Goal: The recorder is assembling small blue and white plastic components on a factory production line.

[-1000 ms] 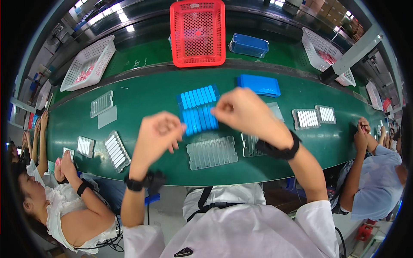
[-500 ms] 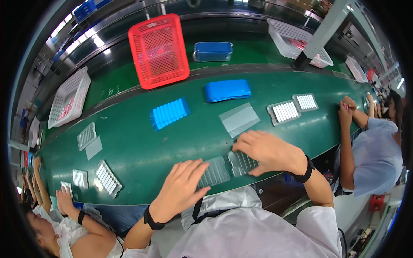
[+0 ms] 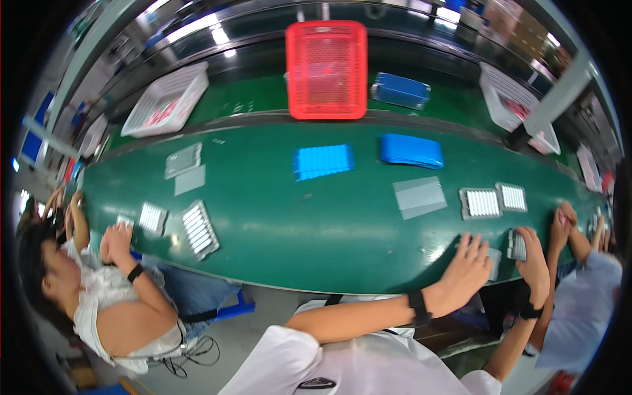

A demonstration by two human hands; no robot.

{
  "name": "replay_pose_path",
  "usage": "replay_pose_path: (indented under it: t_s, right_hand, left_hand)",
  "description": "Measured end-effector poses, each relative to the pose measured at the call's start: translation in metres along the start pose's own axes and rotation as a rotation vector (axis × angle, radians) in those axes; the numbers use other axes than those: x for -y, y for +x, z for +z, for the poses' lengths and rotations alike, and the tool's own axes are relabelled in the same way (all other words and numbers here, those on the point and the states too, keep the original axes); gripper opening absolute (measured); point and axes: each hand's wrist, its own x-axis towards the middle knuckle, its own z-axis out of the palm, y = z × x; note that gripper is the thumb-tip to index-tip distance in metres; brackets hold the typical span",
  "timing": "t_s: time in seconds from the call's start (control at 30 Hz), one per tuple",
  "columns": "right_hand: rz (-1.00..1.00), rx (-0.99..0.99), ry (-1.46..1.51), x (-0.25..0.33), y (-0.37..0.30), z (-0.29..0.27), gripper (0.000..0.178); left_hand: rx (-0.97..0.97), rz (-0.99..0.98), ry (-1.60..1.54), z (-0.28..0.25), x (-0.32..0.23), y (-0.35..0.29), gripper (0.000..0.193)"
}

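Observation:
My left hand (image 3: 464, 273) lies palm down near the table's front edge, fingers stretched out, beside a clear plastic tray (image 3: 494, 263) that it partly covers. Just right of it, my right hand (image 3: 534, 266) curls its fingers over the far edge of a second clear ribbed tray (image 3: 517, 245); its thumb is hidden. Beyond my hands, to the left, lies a translucent flat sheet (image 3: 420, 197). Two trays filled with white tubes, a nearer one (image 3: 481, 203) and a smaller-looking one (image 3: 511, 197), sit farther off on the right.
On the green table (image 3: 296, 230) lie a blue ribbed tray (image 3: 322, 161) and a blue stack (image 3: 412, 151). Behind stand a red basket (image 3: 326, 108), a blue box (image 3: 401, 90) and white baskets (image 3: 168, 99). Co-workers sit at left (image 3: 125, 303) and right (image 3: 582, 296).
The view has turned, so the table's things appear shifted right. Both my hands have moved right along the front edge, and the two clear trays with them.

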Motion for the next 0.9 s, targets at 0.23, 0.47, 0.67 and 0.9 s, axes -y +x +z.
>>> replay_pose_path:
  t_s: [0.23,0.47,0.67,0.9]
  right_hand:
    - [-0.182,0.011,0.024,0.122,0.001,-0.009,0.048]
    - [-0.498,0.238,0.12,0.187,0.024,0.001,0.035]
    - [-0.711,0.178,0.115,0.216,0.094,0.002,0.032]
    - [-0.631,0.13,-0.014,0.233,0.155,0.021,0.028]
  left_hand:
    - [-0.17,0.024,-0.028,-0.064,0.026,-0.046,0.057]
    - [-0.094,-0.601,0.528,-0.272,0.156,-0.218,0.082]
    - [0.119,-0.884,0.345,-0.297,0.226,-0.331,0.102]
    - [0.085,-0.925,0.175,-0.303,0.215,-0.319,0.081]
